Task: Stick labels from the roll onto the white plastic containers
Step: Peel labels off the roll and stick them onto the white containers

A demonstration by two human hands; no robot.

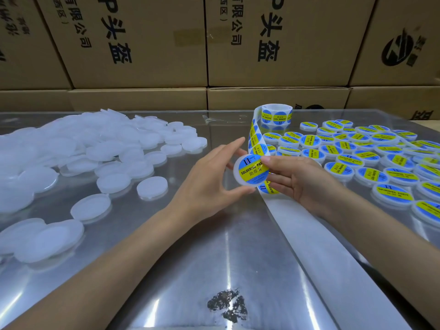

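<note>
Your left hand (209, 184) holds the round white plastic container (250, 171) by its rim, fingers curled behind and thumb under the lower edge, raised above the shiny metal surface (190, 270) at centre. Your right hand (300, 179) presses its thumb onto the right edge of the round blue-and-yellow label (252, 172) on the container's face; its other fingers lie fairly straight under the white backing strip (309, 234), which trails toward you.

Judgement on the step: the label looks roughly centred. Sweep the thumb from the middle outward to the rim so no bubble or lifted edge remains, and keep the left grip on the rim only, clear of the sticker. Keep the strip slack so the next label does not peel early.

The roll of labels (276, 115) stands at the far edge, its strip running down to your hands. The pile of plain white containers (83, 151) lies to the left; the labelled containers (371, 158) spread to the right.

Legible: "SOLDERING PAS…" on the held label, with Chinese characters beneath and a "II" mark above; "SOLDERING PASTE" on finished pieces. The brown cardboard cartons (142, 44) behind carry large Chinese print including "有限公司" and a "P".
</note>
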